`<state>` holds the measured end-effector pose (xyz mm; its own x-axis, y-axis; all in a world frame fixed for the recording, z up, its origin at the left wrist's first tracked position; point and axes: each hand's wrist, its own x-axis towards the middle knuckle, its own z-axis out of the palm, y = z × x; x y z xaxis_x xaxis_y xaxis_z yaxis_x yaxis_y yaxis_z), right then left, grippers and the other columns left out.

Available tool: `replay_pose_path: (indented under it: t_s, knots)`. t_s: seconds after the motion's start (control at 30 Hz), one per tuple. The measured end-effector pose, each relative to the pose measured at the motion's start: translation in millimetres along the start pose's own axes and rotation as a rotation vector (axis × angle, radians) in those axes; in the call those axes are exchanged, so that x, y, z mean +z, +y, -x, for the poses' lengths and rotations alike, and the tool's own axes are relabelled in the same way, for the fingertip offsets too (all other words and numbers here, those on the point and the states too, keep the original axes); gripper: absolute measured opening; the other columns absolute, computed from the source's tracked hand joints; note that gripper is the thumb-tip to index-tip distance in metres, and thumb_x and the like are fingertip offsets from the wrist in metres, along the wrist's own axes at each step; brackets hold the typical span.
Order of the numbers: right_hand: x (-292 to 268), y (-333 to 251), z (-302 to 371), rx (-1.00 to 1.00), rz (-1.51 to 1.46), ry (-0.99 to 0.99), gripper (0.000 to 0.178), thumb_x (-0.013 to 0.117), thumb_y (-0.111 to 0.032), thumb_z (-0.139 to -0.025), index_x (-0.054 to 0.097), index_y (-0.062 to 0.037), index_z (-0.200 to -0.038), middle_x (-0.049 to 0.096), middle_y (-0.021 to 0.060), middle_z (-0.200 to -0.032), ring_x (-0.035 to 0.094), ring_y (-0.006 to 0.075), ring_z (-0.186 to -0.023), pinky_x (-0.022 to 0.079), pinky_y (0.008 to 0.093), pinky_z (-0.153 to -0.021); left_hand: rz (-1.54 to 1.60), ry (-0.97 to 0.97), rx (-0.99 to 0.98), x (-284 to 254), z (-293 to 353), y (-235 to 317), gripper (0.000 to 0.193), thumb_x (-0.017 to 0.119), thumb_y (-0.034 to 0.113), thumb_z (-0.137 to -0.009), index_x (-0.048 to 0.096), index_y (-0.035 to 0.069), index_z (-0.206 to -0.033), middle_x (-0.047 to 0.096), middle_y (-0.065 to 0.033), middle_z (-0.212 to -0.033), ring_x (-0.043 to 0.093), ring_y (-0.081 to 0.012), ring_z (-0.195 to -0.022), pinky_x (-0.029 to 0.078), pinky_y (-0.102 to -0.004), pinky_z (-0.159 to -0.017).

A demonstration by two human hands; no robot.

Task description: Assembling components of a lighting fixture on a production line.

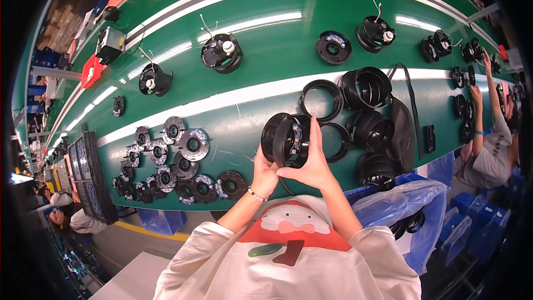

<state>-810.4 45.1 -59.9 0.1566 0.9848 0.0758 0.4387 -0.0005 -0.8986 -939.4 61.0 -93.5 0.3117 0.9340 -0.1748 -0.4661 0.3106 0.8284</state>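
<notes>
Left hand (pixel 265 174) and right hand (pixel 314 164) clasp a housing (pixel 284 141), some fingers hidden; at its four o'clock, a bag (pixel 425 200) partly hides rings (pixel 415 222).

Bench (pixel 239 133): smooth green top, glossy with lamp reflections
Held housing (pixel 282 140): black plastic look, smooth, satin
Cups (pixel 371 125), near edge: smooth, glossy black plastic
Discs (pixel 203 143), left end: dull plastic, uneven
Bag (pixel 400 197), below near edge: clear, crinkled, shiny film
Shirt (pixel 333 266): matt cloth
</notes>
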Motion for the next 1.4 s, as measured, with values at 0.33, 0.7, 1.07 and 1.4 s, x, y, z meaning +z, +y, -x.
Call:
replay_pose_path:
  t_s: [0.33, 0.7, 1.07, 1.4]
  knots:
    - [-12, -12, -10, -0.091, 0.058, -0.077, 0.124, 0.083, -0.035, -0.044, 0.007, 0.0021, -0.134, 0.018, 0.0246, -0.134, 0.021, 0.0352, -0.126, 0.022, 0.0400, -0.102, 0.765, -0.333, -0.491, -25, -23, 40, 0.076, 0.034, 0.061, -0.077, 0.031, 0.005, -0.129, 0.037, -0.0139, -0.129, 0.031, -0.0323, -0.122, 0.023, -0.0513, -0.100]
    - [-16, -21, -17, -0.049, -0.094, 0.132, 0.113, 0.083, -0.024, -0.046, 0.016, 0.0045, -0.132, 0.035, 0.0201, -0.123, 0.038, 0.0290, -0.114, 0.031, 0.0382, -0.096, 0.774, -0.288, -0.504, -13, -53, 37, 0.059, 0.035, 0.049, -0.084, 0.039, 0.005, -0.123, 0.044, -0.0157, -0.122, 0.043, -0.0346, -0.111, 0.033, -0.0565, -0.091]
    - [-4, -39, -16, -0.097, 0.242, 0.080, 0.119, 0.083, -0.038, -0.043, 0.015, 0.0028, -0.132, 0.027, 0.0245, -0.129, 0.028, 0.0370, -0.119, 0.027, 0.0436, -0.097, 0.641, -0.270, -0.439, -8, -60, 28, 0.058, 0.035, 0.044, -0.084, 0.040, 0.000, -0.122, 0.048, -0.0154, -0.119, 0.047, -0.0277, -0.109, 0.039, -0.0407, -0.092]
    - [-7, -41, -15, -0.107, 0.148, 0.077, 0.117, 0.083, -0.034, -0.046, 0.013, 0.0044, -0.132, 0.033, 0.0225, -0.126, 0.030, 0.0360, -0.118, 0.026, 0.0434, -0.096, 0.633, -0.220, -0.462, -2, -59, 36, 0.057, 0.035, 0.047, -0.081, 0.046, 0.004, -0.116, 0.052, -0.0140, -0.113, 0.053, -0.0285, -0.099, 0.042, -0.0430, -0.087]
